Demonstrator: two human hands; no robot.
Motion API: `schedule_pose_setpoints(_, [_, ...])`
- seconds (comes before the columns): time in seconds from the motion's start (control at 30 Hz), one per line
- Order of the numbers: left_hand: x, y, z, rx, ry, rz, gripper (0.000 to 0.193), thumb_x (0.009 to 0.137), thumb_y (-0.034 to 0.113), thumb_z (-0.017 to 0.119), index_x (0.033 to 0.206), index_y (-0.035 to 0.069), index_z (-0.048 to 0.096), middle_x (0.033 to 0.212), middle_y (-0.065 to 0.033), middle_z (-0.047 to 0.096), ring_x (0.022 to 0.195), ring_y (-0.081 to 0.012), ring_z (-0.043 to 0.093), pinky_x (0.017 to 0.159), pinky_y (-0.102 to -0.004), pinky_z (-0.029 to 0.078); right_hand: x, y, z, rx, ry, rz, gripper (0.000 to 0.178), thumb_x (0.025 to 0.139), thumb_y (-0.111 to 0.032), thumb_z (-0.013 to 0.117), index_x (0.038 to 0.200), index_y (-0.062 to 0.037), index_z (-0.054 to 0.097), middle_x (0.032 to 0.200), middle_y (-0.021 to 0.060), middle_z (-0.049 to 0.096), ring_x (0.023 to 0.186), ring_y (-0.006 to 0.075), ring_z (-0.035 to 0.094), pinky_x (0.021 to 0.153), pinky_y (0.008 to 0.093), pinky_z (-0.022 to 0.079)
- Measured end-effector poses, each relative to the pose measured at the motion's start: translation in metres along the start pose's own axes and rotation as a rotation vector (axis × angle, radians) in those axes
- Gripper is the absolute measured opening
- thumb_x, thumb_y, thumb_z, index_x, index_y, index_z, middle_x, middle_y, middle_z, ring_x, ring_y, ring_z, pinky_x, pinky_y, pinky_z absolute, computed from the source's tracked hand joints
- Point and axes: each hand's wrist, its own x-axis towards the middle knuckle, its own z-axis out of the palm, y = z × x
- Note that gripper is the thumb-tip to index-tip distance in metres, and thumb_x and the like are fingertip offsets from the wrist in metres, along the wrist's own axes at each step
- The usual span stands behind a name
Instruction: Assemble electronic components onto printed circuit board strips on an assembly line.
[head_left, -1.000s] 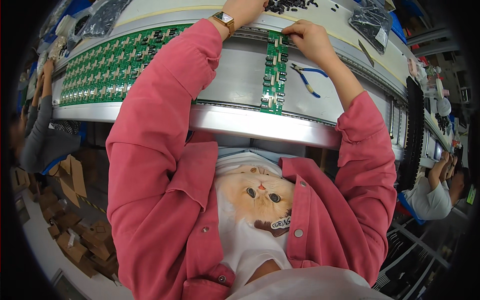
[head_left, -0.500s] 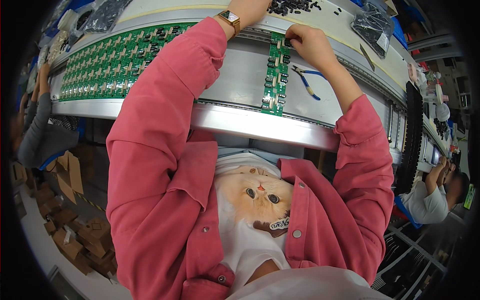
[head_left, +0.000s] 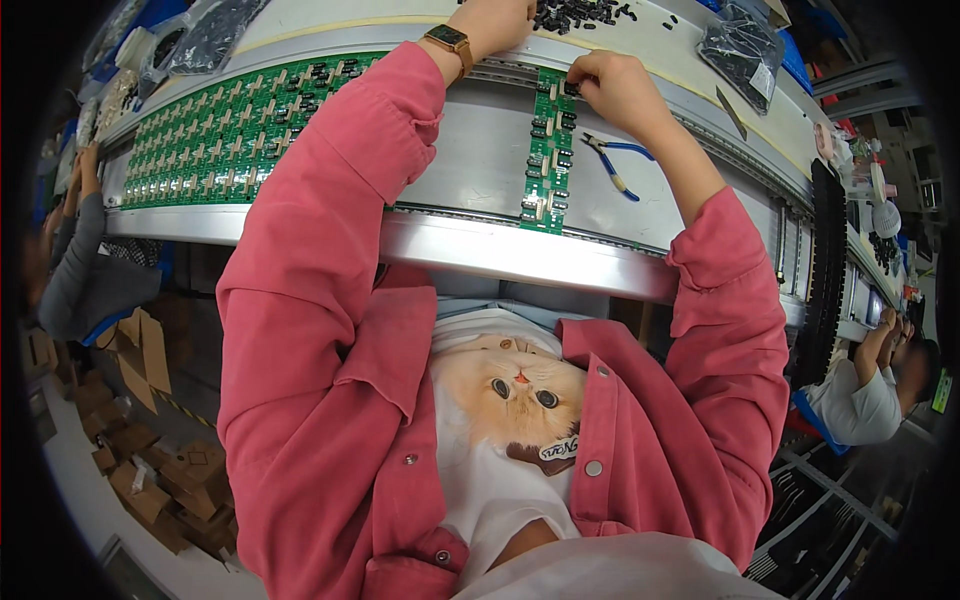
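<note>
My right hand [head_left: 614, 90] is at the far end of a narrow green circuit board [head_left: 546, 170]. Its thumb and fingers are pinched on a small black component at the board's edge. Other black components and pale connectors sit along that board, which spans the rails of a metal track. At the top edge of the picture my left hand [head_left: 498, 24], with a watch [head_left: 447, 38] on the wrist, is beside a pile of loose black components [head_left: 583, 13]. Its fingers look bent together, and whatever they hold is hidden.
Blue-handled cutters [head_left: 617, 170] lie right of the narrow board. Several joined green boards [head_left: 215, 140] fill the track's left part. A clear bag of black parts [head_left: 741, 52] lies far right on the bench. Co-workers sit at both sides; cardboard boxes [head_left: 190, 470] stand at lower left.
My left hand has shifted slightly, staying beside the pile. The right hand stays at the board's far end with its fingers pinched. The view has moved a little.
</note>
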Motion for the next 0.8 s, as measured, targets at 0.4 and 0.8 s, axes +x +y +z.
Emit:
schedule_pose_setpoints(0.4, [-0.034,0.066,-0.051,-0.067,-0.061,0.011,0.011,0.074,0.007,0.061,0.082,0.002,0.068,0.074,-0.0106,0.067,0.061,-0.0275,0.059,0.061,-0.0335,0.049,-0.07,-0.042,-0.044,0.05,0.057,-0.033,0.011,0.078,-0.003,0.058,0.086,-0.0003,0.066,0.084,0.0074,0.063,0.063,0.022,0.057,0.062,0.0309,0.047])
schedule_pose_setpoints(0.8, [-0.069,0.072,-0.028,-0.093,-0.124,0.059,0.013,0.074,0.004,0.063,0.086,0.003,0.066,0.073,-0.0074,0.065,0.058,-0.0225,0.057,0.058,-0.0313,0.047,-0.129,-0.086,-0.022,0.373,0.08,0.2,0.012,0.078,-0.003,0.062,0.09,-0.0005,0.065,0.086,0.008,0.062,0.065,0.0191,0.058,0.061,0.0271,0.047])
